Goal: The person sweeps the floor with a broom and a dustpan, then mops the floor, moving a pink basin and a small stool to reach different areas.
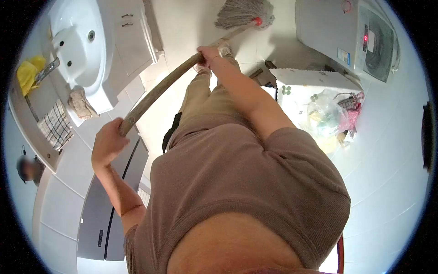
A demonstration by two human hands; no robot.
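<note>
A mop with a long wooden handle slants across my body. Its grey string head, joined by a red socket, rests on the floor beyond my feet. My left hand is closed around the top end of the handle, out to the left at about waist height. Further down the shaft, my right hand wraps around the wood, seen above my shoes from here. Part of the lower shaft is pale and runs on past the right hand to the mop head.
On the left are a white washbasin over a cabinet, a yellow cloth and a mirror. A grey refrigerator stands at lower left. On the right are a washing machine and a covered surface holding plastic bags.
</note>
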